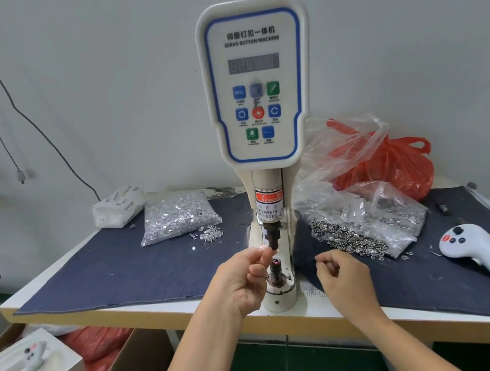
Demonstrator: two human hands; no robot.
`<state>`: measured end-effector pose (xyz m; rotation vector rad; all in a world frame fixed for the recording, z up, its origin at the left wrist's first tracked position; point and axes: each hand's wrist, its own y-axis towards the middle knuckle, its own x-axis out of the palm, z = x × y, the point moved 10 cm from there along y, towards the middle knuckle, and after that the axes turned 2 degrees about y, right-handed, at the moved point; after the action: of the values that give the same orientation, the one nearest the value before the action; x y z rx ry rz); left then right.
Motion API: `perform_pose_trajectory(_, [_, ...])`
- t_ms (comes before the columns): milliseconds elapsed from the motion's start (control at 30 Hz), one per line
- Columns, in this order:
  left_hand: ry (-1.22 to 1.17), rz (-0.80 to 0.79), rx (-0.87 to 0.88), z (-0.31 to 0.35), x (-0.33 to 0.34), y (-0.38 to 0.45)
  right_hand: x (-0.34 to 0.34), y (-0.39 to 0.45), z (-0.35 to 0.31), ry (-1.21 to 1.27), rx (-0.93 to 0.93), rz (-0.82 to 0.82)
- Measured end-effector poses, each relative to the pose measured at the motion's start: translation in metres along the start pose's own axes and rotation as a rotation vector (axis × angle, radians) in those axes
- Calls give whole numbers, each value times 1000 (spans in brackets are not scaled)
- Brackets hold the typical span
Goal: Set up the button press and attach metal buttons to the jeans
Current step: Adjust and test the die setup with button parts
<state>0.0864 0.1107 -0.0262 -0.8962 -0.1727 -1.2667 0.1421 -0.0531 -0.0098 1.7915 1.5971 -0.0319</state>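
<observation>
setup only: at centre frame my left hand (246, 275) pinches something small at the press (259, 88) die; right hand (342, 279) curled loosely, contents unclear; no jeans loaded.

Glossy plastic press (259, 88), matt denim cloth (116, 268), shiny metal buttons (368, 230)

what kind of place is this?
Likely a small garment workshop bench: a servo button machine stands on a denim-covered table, flanked by a bag of metal tacks and a bag of button parts.
</observation>
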Motion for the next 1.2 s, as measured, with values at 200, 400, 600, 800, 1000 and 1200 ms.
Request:
perform_pose_trajectory(200, [16,-4,6,0,-1,-1,0,0,-1,-6,0,-6])
perform_pose_trajectory(400, [-4,-14,11,-1,-1,-1,-1,-1,-2,-11,-1,-4])
perform_pose_trajectory(600, [-5,-26,5,-1,0,-1,-1,-1,-2,-7,-1,-6])
perform_pose_trajectory(800, [-12,-32,0,-1,2,0,-1,0,-1,-10,1,-2])
perform_pose_trajectory(1000, [-107,-114,-39,-4,11,-3,-1,0,0,-11,4,1])
perform_pose_trajectory(1200, [-185,-137,-46,-9,13,2,1,0,-1,-3,2,1])
